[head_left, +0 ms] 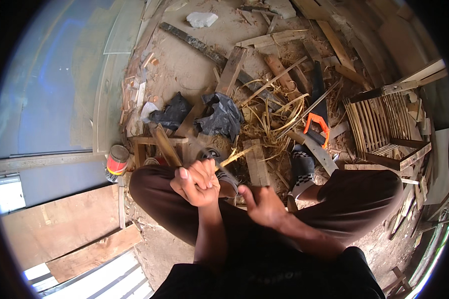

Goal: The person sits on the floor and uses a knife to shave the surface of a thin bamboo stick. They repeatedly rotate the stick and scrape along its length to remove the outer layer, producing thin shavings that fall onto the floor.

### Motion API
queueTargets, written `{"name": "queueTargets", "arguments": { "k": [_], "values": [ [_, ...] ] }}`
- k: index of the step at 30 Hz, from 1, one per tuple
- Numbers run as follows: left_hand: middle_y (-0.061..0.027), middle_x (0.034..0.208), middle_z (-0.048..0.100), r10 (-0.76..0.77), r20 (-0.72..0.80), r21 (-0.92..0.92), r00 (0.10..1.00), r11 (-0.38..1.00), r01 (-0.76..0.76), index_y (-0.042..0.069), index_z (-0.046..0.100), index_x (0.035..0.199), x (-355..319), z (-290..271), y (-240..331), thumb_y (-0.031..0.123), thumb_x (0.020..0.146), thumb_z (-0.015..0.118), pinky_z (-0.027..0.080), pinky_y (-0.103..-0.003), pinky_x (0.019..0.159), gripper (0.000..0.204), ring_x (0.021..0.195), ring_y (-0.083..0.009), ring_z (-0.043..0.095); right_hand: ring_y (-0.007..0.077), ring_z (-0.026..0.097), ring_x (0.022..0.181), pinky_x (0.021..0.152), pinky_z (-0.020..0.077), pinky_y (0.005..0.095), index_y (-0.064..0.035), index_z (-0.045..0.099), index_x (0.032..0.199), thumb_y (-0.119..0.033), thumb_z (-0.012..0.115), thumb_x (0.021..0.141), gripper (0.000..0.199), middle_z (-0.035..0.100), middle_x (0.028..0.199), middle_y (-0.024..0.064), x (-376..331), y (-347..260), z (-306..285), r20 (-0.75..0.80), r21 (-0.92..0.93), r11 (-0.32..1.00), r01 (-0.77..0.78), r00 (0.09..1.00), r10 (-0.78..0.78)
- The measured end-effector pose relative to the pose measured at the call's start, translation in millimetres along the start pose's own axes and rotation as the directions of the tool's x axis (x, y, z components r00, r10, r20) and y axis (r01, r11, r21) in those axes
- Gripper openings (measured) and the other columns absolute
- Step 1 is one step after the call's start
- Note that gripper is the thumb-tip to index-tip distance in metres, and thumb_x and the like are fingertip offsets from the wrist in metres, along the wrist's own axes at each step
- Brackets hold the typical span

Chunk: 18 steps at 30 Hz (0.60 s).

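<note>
Left hand (197, 182) grips pale strip (236, 156) (right hand (264, 205) near)

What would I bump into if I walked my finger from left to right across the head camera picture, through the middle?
Red-and-yellow can, the person's left hand, their right hand, orange-handled saw, slatted wooden crate.

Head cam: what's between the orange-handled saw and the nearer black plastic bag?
A tangled heap of thin, pale strips lies between the orange-handled saw and the black plastic bag, as the head view shows.
</note>
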<state>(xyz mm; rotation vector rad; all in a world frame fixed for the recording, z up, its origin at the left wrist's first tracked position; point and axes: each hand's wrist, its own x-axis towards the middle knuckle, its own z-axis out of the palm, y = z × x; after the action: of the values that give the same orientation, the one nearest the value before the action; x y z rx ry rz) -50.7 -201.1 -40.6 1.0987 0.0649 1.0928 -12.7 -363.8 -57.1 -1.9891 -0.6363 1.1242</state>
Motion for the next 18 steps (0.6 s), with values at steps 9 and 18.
{"name": "queueTargets", "arguments": {
  "k": [9, 18],
  "values": [
    [-0.0022, 0.049, 0.034, 0.018, -0.008, 0.032, 1.0, 0.999, -0.017, 0.01, 0.036, 0.057, 8, -6, 1, 0.022, 0.108, 0.033, 0.025, -0.025, 0.044, 0.053, 0.042, -0.009, 0.024, 0.0498, 0.066, 0.078, 0.071, 0.053, 0.055, 0.0031, 0.07, 0.084, -0.048, 0.041, 0.105, 0.062, 0.065, 0.074, 0.0301, 18, 14, 6, 0.021, -0.057, 0.997, -0.043, 0.999, 0.044],
    [-0.0012, 0.047, 0.033, 0.023, -0.011, 0.062, 1.0, 0.998, -0.022, 0.01, 0.036, 0.056, 10, 12, -9, 0.023, 0.109, 0.033, 0.024, -0.025, 0.043, 0.054, 0.041, -0.0093, 0.026, 0.0534, 0.065, 0.087, 0.081, 0.0538, 0.0562, 0.0111, 0.07, 0.08, -0.063, 0.039, 0.1, 0.082, 0.062, 0.077, 0.0383, 48, 61, 15, -0.073, 0.012, 0.987, -0.159, 0.985, 0.159]
  ]
}}
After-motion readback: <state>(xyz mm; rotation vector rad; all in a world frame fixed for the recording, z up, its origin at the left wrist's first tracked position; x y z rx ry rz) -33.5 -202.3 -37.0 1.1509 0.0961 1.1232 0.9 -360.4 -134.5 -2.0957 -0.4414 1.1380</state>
